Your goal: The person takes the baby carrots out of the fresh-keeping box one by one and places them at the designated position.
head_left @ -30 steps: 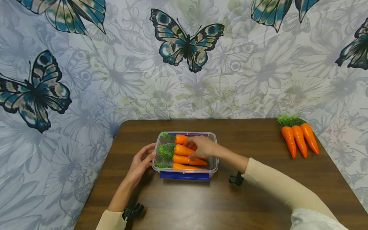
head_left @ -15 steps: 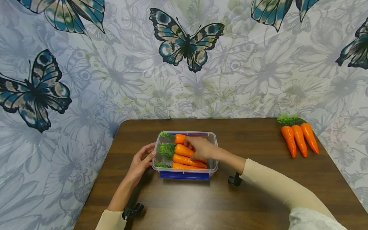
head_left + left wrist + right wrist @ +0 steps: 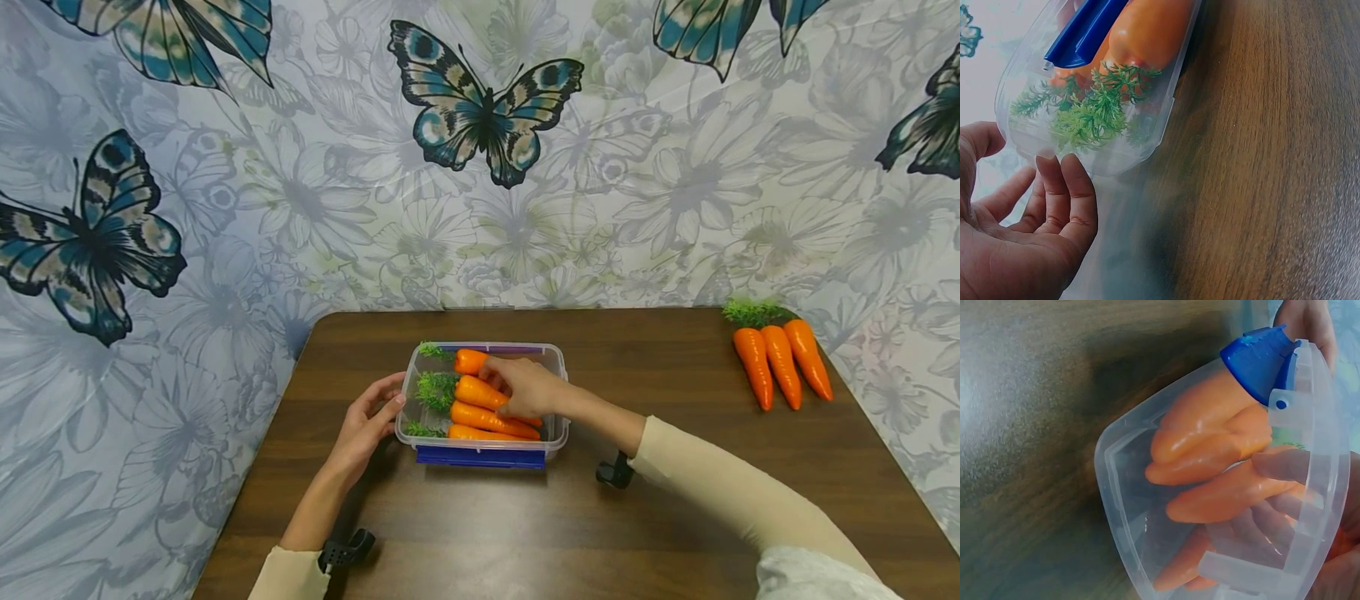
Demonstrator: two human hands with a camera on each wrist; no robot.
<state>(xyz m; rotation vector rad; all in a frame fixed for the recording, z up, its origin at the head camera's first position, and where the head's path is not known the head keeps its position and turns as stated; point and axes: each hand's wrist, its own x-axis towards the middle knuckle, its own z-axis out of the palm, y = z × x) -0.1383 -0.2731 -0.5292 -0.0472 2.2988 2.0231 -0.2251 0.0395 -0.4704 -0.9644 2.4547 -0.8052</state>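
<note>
A clear plastic food container (image 3: 480,445) with blue latches (image 3: 480,457) holds several orange carrots (image 3: 491,417), their leafy green tops (image 3: 435,390) toward its left end. My right hand (image 3: 534,388) reaches inside from the right and grips one carrot (image 3: 1210,503); the right wrist view shows its fingers on both sides of that carrot through the wall. At the container's left end, my left hand (image 3: 367,423) rests its fingertips against the outer wall, thumb by the rim. In the left wrist view those fingers (image 3: 1079,187) are gently bent, with the green leaves (image 3: 1094,112) behind the plastic.
Three more carrots (image 3: 782,367) with green tops lie side by side at the right rear of the brown wooden table (image 3: 480,533). A butterfly-patterned cloth (image 3: 300,200) hangs behind the table's back edge.
Inside the container, the fingers of my right hand have drawn in slightly around the carrot. The left hand and the container stay where they were.
</note>
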